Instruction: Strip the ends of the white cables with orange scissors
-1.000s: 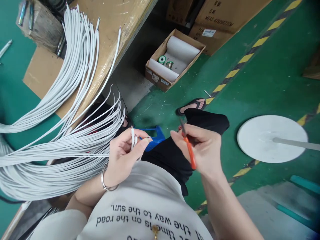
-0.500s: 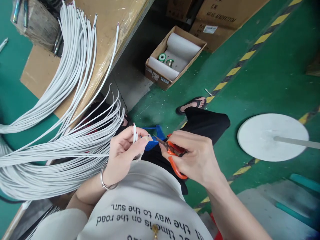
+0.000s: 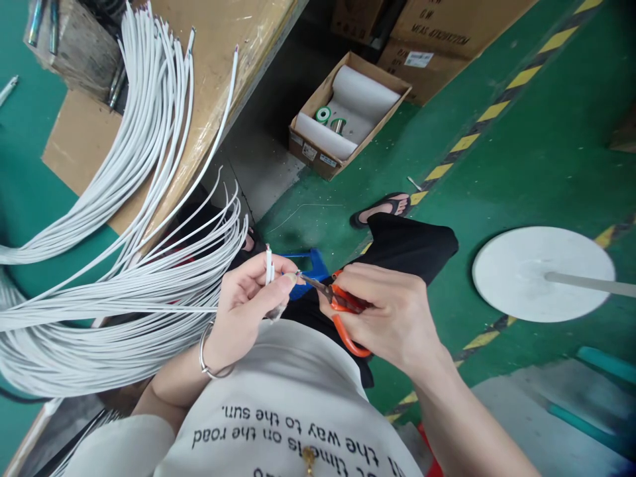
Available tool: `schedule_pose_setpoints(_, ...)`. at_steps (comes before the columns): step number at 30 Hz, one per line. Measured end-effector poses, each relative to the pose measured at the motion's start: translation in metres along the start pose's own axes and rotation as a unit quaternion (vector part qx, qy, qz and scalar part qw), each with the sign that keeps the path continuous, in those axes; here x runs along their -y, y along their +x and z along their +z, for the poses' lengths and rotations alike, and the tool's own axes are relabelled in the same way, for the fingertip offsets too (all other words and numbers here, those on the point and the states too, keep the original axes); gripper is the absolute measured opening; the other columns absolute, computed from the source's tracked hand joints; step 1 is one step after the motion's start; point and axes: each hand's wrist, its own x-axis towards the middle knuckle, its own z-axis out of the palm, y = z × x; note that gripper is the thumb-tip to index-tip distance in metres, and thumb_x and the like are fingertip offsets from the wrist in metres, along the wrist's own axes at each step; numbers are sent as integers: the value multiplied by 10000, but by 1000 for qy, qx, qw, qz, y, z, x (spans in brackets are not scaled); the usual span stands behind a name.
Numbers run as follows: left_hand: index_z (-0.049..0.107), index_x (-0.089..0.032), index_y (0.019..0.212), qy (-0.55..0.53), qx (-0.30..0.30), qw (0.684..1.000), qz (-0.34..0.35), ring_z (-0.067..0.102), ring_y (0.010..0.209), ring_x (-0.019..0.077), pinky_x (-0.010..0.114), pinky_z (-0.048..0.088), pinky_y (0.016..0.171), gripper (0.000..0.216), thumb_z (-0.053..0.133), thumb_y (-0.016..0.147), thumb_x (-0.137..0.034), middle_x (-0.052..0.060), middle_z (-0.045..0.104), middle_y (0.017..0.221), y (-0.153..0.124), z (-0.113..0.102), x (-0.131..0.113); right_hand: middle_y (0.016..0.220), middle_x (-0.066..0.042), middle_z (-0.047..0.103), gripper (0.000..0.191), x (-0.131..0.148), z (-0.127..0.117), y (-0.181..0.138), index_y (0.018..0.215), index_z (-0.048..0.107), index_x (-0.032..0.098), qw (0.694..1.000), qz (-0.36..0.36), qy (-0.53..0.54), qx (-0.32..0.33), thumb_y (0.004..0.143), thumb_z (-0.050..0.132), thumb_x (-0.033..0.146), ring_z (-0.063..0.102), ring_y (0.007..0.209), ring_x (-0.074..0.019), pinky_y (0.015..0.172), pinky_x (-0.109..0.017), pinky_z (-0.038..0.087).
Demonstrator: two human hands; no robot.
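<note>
White cable ends (image 3: 269, 266) stick up between the fingers of my left hand (image 3: 248, 288), whose thumb and forefinger pinch one cable's tip. My right hand (image 3: 385, 311) is closed round the orange handles of a pair of scissors (image 3: 348, 306). The scissor blades point left, and their tips meet the pinched cable tip at my left fingertips. Whether the blades bite into it is too small to tell. Beside my left hand hangs a large bundle of white cables (image 3: 163, 285), draped over the table edge.
Another bunch of white cables (image 3: 144, 99) lies on the cardboard-covered table (image 3: 238, 79). On the green floor stand an open carton (image 3: 318, 162) with wire spools, stacked boxes (image 3: 437, 40) and a round white base with a pole (image 3: 517, 265). A blue plastic object (image 3: 313, 262) lies below my hands.
The scissor tips have moved left onto the pinched cable tip, and the blades look closer together. My left hand has barely moved.
</note>
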Motion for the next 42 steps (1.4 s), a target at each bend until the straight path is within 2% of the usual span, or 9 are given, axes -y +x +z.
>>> schedule_pose_setpoints(7,783,-215,919,-1,5,1000,12,430,511,79,197,361,461,165,813,918,-377,-37,573,598,0,0,2,572,53,294,421,-2,1,-1,636,240,225,1000,-15,-10,-12,790,582,34,261,545,-104,498,-301,231)
schedule_pose_setpoints(17,760,-209,910,33,17,999,6,405,516,88,214,362,465,228,792,928,-434,-38,523,610,0,-2,3,555,50,323,418,-1,1,-1,592,281,219,1000,-16,-14,-17,802,591,34,281,532,-108,506,-296,246)
schedule_pose_setpoints(24,735,-198,908,65,12,998,11,338,524,78,217,273,472,239,797,928,-427,-51,459,614,-2,2,3,573,51,330,403,-5,3,-4,623,282,219,999,-17,-26,-12,811,588,38,300,544,-101,502,-283,268)
schedule_pose_setpoints(31,717,-187,891,69,15,997,7,306,539,79,225,249,491,242,792,928,-414,-55,437,617,-2,3,1,564,51,334,405,-6,4,-6,613,287,220,999,-23,-40,-16,806,591,37,305,533,-100,496,-279,277)
schedule_pose_setpoints(37,692,-179,871,57,19,998,11,294,530,71,217,236,482,226,780,938,-376,-62,437,609,-2,6,-2,550,47,374,395,-5,7,-8,593,319,219,996,-33,-64,-43,812,599,47,326,521,-99,491,-280,267)
schedule_pose_setpoints(42,689,-179,886,66,22,997,23,293,511,64,210,217,464,182,760,950,-334,-67,452,594,-4,10,-3,531,55,360,396,-1,18,-7,569,351,208,993,-26,-53,-106,830,605,55,307,507,-83,479,-269,244)
